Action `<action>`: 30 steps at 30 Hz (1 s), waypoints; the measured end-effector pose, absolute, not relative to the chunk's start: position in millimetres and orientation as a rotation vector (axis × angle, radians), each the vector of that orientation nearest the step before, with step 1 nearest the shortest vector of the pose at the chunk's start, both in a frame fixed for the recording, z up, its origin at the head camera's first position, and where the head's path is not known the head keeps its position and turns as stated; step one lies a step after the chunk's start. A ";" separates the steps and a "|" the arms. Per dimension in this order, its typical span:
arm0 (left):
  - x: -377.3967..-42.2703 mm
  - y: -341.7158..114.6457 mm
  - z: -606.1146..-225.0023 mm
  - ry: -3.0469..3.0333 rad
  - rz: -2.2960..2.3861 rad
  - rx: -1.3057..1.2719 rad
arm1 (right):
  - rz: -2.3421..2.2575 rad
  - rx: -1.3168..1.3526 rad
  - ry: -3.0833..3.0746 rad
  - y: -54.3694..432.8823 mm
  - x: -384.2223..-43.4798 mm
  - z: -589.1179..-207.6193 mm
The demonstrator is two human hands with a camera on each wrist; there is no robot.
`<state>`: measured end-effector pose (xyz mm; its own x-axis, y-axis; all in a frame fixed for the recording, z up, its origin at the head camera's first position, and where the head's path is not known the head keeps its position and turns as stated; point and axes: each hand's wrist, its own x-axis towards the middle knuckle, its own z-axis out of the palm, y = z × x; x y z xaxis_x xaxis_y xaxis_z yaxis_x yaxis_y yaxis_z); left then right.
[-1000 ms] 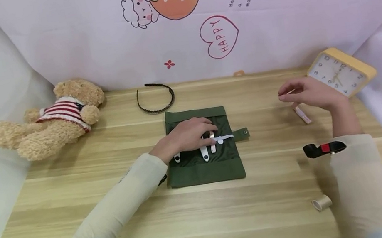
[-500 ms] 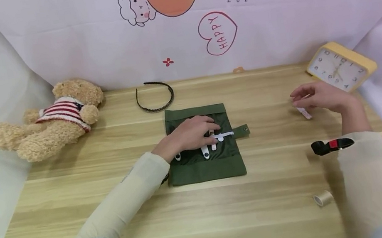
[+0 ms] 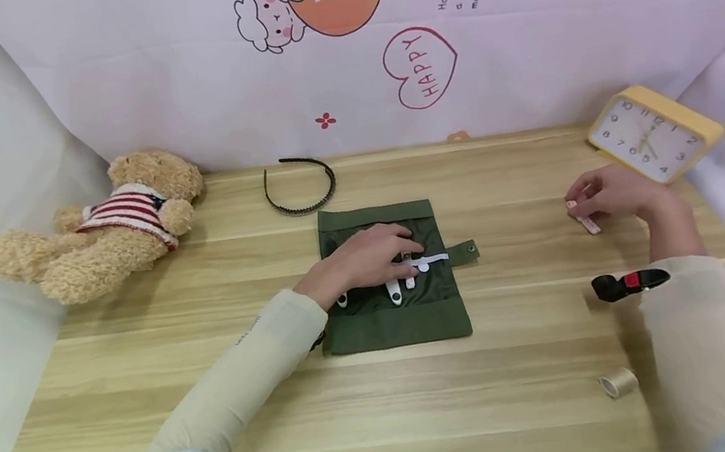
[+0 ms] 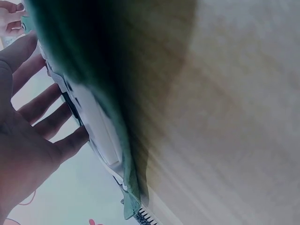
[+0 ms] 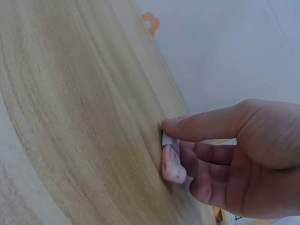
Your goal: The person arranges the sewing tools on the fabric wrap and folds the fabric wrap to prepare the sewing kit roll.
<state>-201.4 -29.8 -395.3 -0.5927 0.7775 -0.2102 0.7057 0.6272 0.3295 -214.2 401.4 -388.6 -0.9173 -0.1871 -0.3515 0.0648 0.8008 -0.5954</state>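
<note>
A dark green fabric pouch (image 3: 397, 328) lies unfolded on the table, with slim white-handled tools (image 3: 395, 294) inside. A white elastic strip (image 3: 431, 258) crosses its right side. My left hand (image 3: 368, 257) rests over the pouch with fingers spread, hiding part of its contents; in the left wrist view its fingertips touch the pouch's inside. Farther right, my right hand (image 3: 612, 194) pinches a small pink-and-white stick (image 3: 589, 224) between thumb and fingers. In the right wrist view this stick (image 5: 172, 168) is pink with a grey part under the thumb, low over the wood.
A yellow-framed clock (image 3: 653, 133) stands just behind my right hand. Toward the front right lies a small beige roll (image 3: 619, 382). A black headband (image 3: 305, 207) is behind the pouch, and a teddy bear (image 3: 124, 218) lies at the left by the wall.
My right hand has come down and a little right onto the pink-and-white stick, and its thumb and fingers now pinch it. The left hand stays over the pouch.
</note>
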 end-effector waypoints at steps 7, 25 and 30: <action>-200.5 -28.9 -396.0 2.506 0.308 1.183 | -0.835 -0.091 2.626 400.6 -212.1 -386.4; -200.2 -28.4 -397.4 2.490 0.335 1.193 | -1.079 -0.127 2.586 368.3 -215.0 -377.7; -201.2 -26.5 -397.0 2.493 0.362 1.203 | -1.197 -0.131 2.559 355.2 -222.0 -377.3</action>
